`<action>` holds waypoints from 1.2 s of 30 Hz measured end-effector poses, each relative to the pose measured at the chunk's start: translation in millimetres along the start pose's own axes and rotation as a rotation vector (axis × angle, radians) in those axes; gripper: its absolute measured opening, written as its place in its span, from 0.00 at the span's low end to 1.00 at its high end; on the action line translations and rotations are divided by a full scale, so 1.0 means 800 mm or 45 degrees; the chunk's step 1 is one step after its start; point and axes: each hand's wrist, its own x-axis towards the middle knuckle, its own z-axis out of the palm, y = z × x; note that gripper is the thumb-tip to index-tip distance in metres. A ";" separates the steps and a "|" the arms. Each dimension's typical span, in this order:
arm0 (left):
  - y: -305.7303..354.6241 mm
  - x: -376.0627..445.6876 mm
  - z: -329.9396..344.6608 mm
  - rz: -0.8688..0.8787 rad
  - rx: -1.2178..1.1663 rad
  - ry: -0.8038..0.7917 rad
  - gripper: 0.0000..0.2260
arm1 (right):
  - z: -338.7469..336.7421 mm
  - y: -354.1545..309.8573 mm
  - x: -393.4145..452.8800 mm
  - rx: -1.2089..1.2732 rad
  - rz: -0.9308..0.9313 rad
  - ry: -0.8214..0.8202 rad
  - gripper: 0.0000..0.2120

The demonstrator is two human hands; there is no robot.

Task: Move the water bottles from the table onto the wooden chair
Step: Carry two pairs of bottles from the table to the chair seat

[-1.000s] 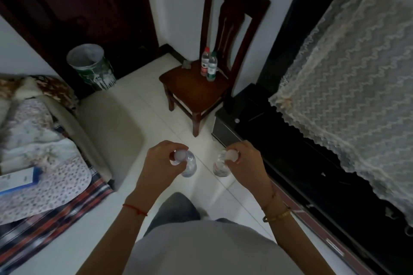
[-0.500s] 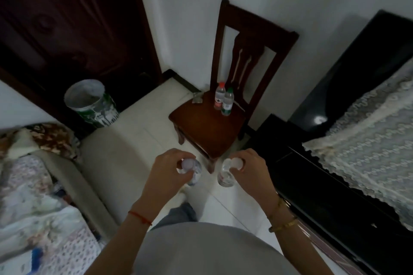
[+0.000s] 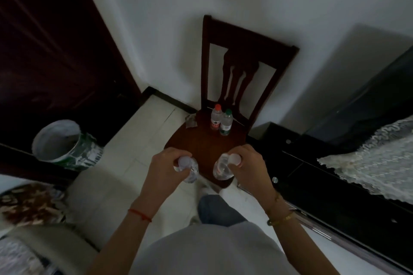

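The dark wooden chair [image 3: 196, 143] stands against the white wall straight ahead. Two water bottles stand upright at the back of its seat: a red-capped one [image 3: 216, 116] and a green-capped one [image 3: 226, 123], side by side. My left hand [image 3: 166, 168] grips a clear white-capped bottle [image 3: 190, 171] by its neck. My right hand [image 3: 248, 166] grips another clear white-capped bottle [image 3: 221, 167] the same way. Both held bottles hang over the front edge of the seat.
A lined waste bin [image 3: 63, 143] stands on the floor at left, before a dark door [image 3: 55, 51]. A low black cabinet [image 3: 324, 174] with a lace cloth [image 3: 375, 165] runs along the right. Bedding [image 3: 29, 205] lies at lower left. A small crumpled wrapper [image 3: 191, 121] sits on the seat's left corner.
I have walked closer to the chair. Both hands with their bottles now hang over the seat's front edge instead of over the floor.
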 end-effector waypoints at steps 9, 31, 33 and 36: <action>-0.020 0.135 0.001 -0.002 -0.003 -0.096 0.14 | 0.012 0.005 0.113 -0.035 0.102 -0.021 0.11; -0.104 0.380 0.101 0.070 0.131 -0.619 0.13 | 0.090 0.043 0.301 0.134 0.678 0.112 0.11; -0.111 0.394 0.116 0.051 0.145 -0.654 0.12 | 0.098 0.051 0.314 0.159 0.726 0.108 0.11; -0.123 0.411 0.138 0.047 0.152 -0.682 0.12 | 0.110 0.068 0.330 0.177 0.779 0.095 0.12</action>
